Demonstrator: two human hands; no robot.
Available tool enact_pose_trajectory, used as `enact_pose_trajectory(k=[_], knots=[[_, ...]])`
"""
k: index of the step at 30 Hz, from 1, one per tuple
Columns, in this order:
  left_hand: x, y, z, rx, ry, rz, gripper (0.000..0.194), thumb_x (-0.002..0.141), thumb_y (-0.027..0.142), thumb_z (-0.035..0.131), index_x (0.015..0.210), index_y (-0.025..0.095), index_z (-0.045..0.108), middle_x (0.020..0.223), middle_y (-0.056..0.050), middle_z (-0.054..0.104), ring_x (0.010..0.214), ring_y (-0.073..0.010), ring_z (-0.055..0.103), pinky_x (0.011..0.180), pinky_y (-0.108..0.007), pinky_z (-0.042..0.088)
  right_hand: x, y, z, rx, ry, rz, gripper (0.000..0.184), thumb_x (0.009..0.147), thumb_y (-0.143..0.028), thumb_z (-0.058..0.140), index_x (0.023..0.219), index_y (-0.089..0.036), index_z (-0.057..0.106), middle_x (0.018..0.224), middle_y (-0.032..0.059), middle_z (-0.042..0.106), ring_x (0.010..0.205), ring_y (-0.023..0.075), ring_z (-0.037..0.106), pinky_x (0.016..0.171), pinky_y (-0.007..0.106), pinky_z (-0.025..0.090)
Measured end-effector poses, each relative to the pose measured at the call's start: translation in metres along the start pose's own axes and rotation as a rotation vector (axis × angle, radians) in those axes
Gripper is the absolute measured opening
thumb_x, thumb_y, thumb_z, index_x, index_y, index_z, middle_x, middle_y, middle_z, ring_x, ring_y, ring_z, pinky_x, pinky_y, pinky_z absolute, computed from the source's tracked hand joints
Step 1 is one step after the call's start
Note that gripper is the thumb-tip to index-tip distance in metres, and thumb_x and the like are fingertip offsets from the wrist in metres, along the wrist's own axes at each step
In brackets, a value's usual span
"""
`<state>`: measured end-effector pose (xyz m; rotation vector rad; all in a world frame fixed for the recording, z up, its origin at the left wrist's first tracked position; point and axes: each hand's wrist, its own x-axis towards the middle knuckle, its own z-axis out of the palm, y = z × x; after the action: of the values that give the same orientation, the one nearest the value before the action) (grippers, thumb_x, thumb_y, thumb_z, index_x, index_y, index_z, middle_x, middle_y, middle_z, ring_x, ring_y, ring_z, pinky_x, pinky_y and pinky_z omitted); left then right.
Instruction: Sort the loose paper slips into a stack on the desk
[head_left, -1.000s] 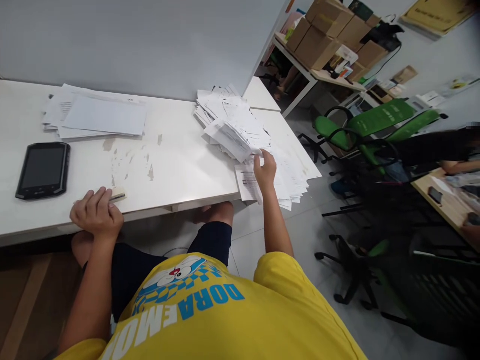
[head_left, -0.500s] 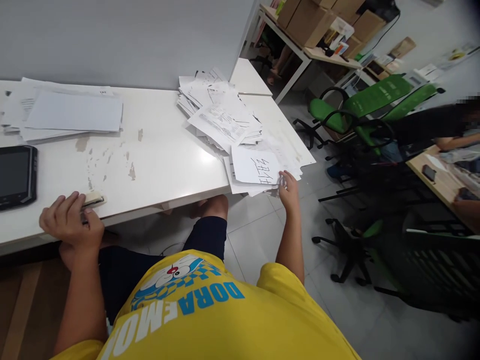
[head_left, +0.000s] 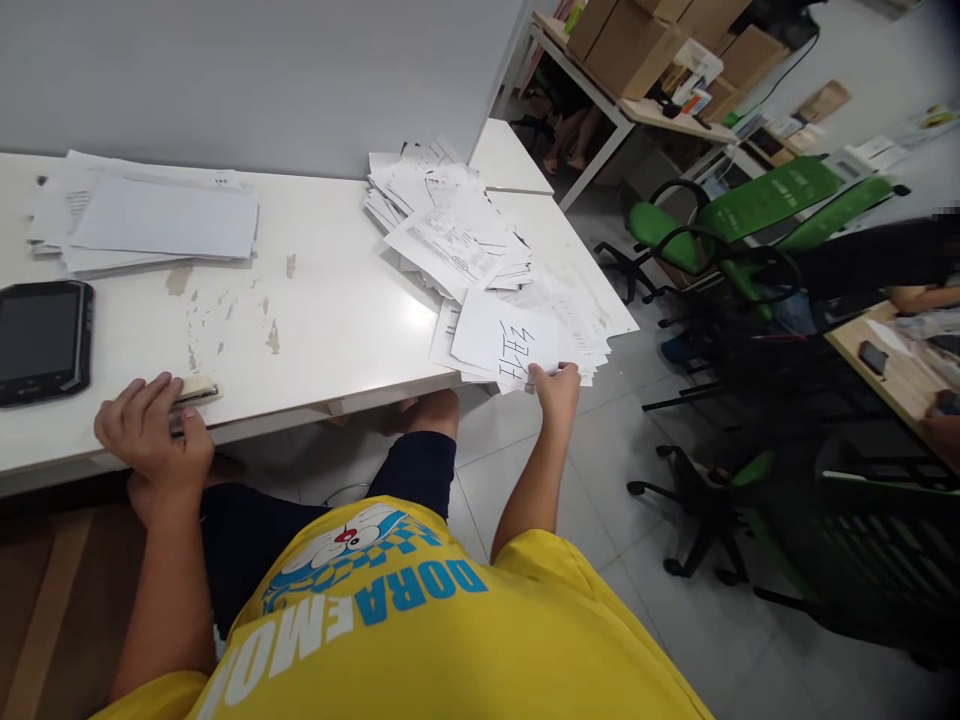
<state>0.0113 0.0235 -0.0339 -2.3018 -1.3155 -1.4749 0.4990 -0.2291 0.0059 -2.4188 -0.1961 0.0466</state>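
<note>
At the front left of the desk, my left hand (head_left: 154, 430) is closed round a cream stapler (head_left: 198, 390), its nose sticking out past the fingers. My right hand (head_left: 556, 388) pinches the near edge of a white sheet of paper (head_left: 487, 335) with large handwritten black marks. This sheet lies over other sheets at the desk's front right corner. Behind it spreads a messy heap of printed papers (head_left: 446, 235). Farther left a neater stack of papers (head_left: 169, 215) has a blank sheet on top. A black handheld device (head_left: 45, 340) rests to the left of my left hand.
A grey partition (head_left: 247, 80) rises along the back of the white desk (head_left: 330, 320). To the right are green office chairs (head_left: 772, 210), a second table (head_left: 892, 370) with a person seated at it, and cardboard boxes (head_left: 622, 50) on a far table.
My right hand has moved left, towards my body, drawing the handwritten sheet with it. The left hand stays on the stapler. The view has shifted slightly.
</note>
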Motion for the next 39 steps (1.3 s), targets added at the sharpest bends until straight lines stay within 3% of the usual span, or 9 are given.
enact_pose_trajectory(k=[6,10,15,18,21,25,31,35,39], knots=[[-0.016,0.012,0.003,0.039,-0.028,0.025,0.061,0.076,0.035,0.059,0.134,0.016,0.057,0.147,-0.018,0.053,0.147,-0.0405,0.032,0.114,-0.068,0.023,-0.020,-0.003,-0.002,0.045,0.000,0.044,0.041,0.072,-0.045,0.061,0.103,-0.019,0.052,0.115,0.0159,0.057,0.100,0.0287,0.060,0.094,0.044,0.049],[-0.027,0.063,0.017,-0.185,-0.081,0.222,0.069,0.081,0.027,0.058,0.148,0.019,0.042,0.152,-0.018,0.048,0.150,-0.0380,0.028,0.114,-0.063,0.033,-0.041,-0.001,-0.003,0.065,0.002,0.035,0.042,0.073,-0.049,0.059,0.102,-0.020,0.050,0.118,0.0182,0.057,0.110,0.0343,0.057,0.100,0.049,0.044],[0.001,0.160,0.064,-0.425,-0.735,0.345,0.056,0.095,0.028,0.039,0.151,0.023,0.039,0.148,-0.008,0.055,0.143,-0.0244,0.044,0.117,-0.043,0.038,-0.064,0.005,0.006,0.167,-0.013,0.028,0.040,0.074,-0.047,0.058,0.104,-0.022,0.048,0.112,0.0135,0.064,0.110,0.0303,0.059,0.098,0.044,0.046],[0.028,0.206,0.103,-0.352,-0.964,0.337,0.066,0.095,0.034,0.039,0.156,0.012,0.026,0.159,-0.013,0.039,0.149,-0.0278,0.033,0.121,-0.044,0.031,-0.071,0.008,0.012,0.231,0.020,0.021,0.040,0.074,-0.041,0.055,0.109,-0.022,0.049,0.118,0.0124,0.065,0.110,0.0264,0.061,0.097,0.041,0.048],[0.042,0.231,0.129,-0.322,-1.078,0.424,0.069,0.097,0.039,0.038,0.157,0.008,0.022,0.163,-0.014,0.030,0.153,-0.0288,0.024,0.125,-0.047,0.022,-0.071,0.011,0.015,0.377,0.056,0.015,0.051,0.071,-0.038,0.056,0.118,-0.020,0.048,0.126,0.0130,0.064,0.112,0.0235,0.063,0.100,0.040,0.048],[0.037,0.234,0.134,-0.286,-1.061,0.550,0.064,0.099,0.043,0.036,0.154,0.011,0.031,0.164,-0.012,0.029,0.154,-0.0280,0.020,0.126,-0.047,0.016,-0.065,0.018,0.013,0.670,0.005,0.067,0.054,0.062,-0.039,0.065,0.111,-0.018,0.055,0.121,0.0139,0.067,0.107,0.0241,0.065,0.096,0.041,0.051],[0.015,0.214,0.110,-0.322,-0.980,0.512,0.065,0.099,0.045,0.038,0.154,0.012,0.031,0.160,-0.014,0.037,0.151,-0.0278,0.029,0.125,-0.045,0.020,-0.073,0.026,0.008,0.762,-0.261,0.065,0.047,0.062,-0.042,0.071,0.102,-0.018,0.063,0.106,0.0099,0.073,0.096,0.0237,0.067,0.090,0.041,0.052],[0.000,0.198,0.093,-0.336,-0.803,0.260,0.071,0.098,0.048,0.040,0.155,0.008,0.027,0.157,-0.020,0.040,0.148,-0.0334,0.034,0.122,-0.050,0.027,-0.097,0.017,0.013,0.746,-0.350,-0.112,0.040,0.072,-0.041,0.069,0.105,-0.019,0.062,0.106,0.0072,0.071,0.096,0.0212,0.065,0.089,0.038,0.051],[-0.001,0.184,0.100,-0.422,-0.679,-0.060,0.083,0.092,0.053,0.051,0.156,0.009,0.022,0.154,-0.025,0.041,0.146,-0.0412,0.036,0.116,-0.061,0.033,-0.123,-0.008,0.028,0.645,-0.288,-0.394,0.024,0.082,-0.039,0.062,0.098,-0.022,0.061,0.088,0.0021,0.067,0.082,0.0186,0.061,0.077,0.034,0.051]])
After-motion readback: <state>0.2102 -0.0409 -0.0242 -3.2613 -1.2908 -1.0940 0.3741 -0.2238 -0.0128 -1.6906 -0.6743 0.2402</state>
